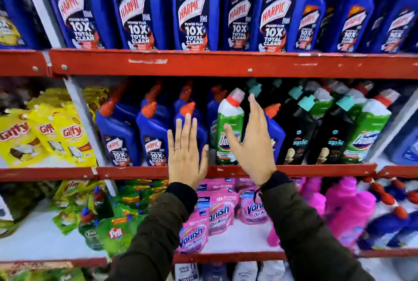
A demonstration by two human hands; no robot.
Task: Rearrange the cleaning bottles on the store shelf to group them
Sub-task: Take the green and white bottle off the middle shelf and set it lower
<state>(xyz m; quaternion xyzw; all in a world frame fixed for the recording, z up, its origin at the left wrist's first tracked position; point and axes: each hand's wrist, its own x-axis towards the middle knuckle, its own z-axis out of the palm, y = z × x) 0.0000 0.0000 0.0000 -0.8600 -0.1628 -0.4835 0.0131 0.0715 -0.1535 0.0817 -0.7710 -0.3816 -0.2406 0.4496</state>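
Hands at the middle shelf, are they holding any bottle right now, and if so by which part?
Nothing is held. The left hand and right hand are both open, fingers spread, on either side of the green bottle, not gripping it.

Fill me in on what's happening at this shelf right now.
A person is sorting toilet-cleaner bottles on the middle shelf. Both hands are raised and open, holding nothing: the left hand is in front of the blue Harpic bottles, and the right hand is spread beside a green-and-white Domex bottle. That bottle stands between blue Harpic bottles and the black Spic bottles, while another green one sits further right.
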